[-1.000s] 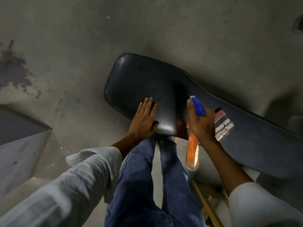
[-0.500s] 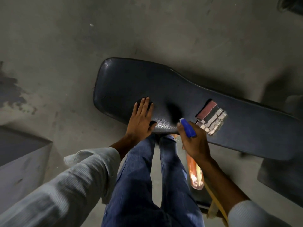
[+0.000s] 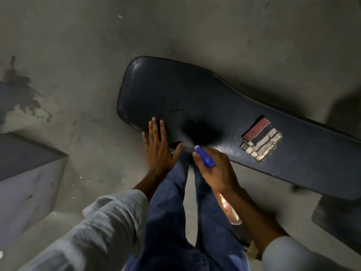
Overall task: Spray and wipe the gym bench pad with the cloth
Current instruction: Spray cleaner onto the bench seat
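left hand [image 3: 159,151] stays flat on the pad [image 3: 214,106] — right hand [image 3: 215,171], gripping the bottle [image 3: 205,158], has dropped nearer; cloth [image 3: 260,139] unmoved.

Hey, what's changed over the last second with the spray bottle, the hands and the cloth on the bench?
The right hand drew the spray bottle back from over the bench pad to its near edge, keeping its grip. The left hand stayed flat on the pad's near edge. The folded cloth lies untouched on the pad.
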Action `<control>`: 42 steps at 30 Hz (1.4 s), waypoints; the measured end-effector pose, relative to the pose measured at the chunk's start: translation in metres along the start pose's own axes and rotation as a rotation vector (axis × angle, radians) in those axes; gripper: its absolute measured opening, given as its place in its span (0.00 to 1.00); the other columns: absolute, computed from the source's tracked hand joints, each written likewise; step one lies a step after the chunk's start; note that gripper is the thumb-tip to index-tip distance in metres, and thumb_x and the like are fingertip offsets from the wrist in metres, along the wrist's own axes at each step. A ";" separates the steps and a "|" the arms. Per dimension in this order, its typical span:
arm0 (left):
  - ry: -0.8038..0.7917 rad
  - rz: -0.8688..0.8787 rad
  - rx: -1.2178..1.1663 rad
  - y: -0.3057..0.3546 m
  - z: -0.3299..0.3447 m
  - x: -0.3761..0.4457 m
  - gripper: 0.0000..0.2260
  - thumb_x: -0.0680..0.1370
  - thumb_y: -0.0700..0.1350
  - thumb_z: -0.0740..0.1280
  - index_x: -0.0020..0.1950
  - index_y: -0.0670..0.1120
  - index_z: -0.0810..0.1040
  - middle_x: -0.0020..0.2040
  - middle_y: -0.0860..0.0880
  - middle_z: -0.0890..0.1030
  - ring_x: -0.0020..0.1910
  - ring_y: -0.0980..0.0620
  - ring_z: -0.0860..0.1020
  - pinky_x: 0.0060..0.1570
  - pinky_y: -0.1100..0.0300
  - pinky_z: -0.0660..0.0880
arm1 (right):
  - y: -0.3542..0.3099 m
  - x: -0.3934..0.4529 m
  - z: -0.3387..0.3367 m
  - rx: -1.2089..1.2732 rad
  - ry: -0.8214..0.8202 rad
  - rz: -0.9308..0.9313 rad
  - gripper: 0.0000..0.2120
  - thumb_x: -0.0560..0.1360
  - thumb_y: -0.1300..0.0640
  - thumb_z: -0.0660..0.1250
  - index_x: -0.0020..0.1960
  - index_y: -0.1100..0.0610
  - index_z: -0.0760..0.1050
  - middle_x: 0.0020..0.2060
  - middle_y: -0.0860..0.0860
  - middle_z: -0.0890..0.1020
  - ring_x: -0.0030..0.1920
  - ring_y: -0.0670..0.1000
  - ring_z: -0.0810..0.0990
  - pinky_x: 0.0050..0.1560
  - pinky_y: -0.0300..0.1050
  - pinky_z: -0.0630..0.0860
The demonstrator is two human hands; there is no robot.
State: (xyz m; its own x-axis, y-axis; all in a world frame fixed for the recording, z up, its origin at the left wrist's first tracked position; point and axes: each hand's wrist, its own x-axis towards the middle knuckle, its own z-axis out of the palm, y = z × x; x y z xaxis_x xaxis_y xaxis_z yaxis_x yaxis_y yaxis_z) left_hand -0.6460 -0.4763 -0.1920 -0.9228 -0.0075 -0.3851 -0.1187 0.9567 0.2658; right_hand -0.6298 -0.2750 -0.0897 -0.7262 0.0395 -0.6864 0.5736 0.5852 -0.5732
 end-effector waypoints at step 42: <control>-0.076 0.310 0.112 0.069 0.010 0.017 0.47 0.77 0.64 0.70 0.86 0.41 0.55 0.87 0.37 0.48 0.86 0.37 0.47 0.84 0.39 0.50 | 0.074 -0.023 -0.049 0.153 0.325 -0.033 0.16 0.81 0.36 0.63 0.41 0.44 0.73 0.32 0.48 0.78 0.34 0.54 0.81 0.39 0.54 0.82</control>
State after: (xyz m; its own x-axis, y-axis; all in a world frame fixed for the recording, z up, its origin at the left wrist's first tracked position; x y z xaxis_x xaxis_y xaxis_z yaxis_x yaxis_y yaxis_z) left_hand -0.6658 -0.4079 -0.1889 -0.8783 0.3063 -0.3671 0.2082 0.9362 0.2831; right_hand -0.5887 -0.1926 -0.0942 -0.8137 0.2926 -0.5023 0.5801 0.4636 -0.6697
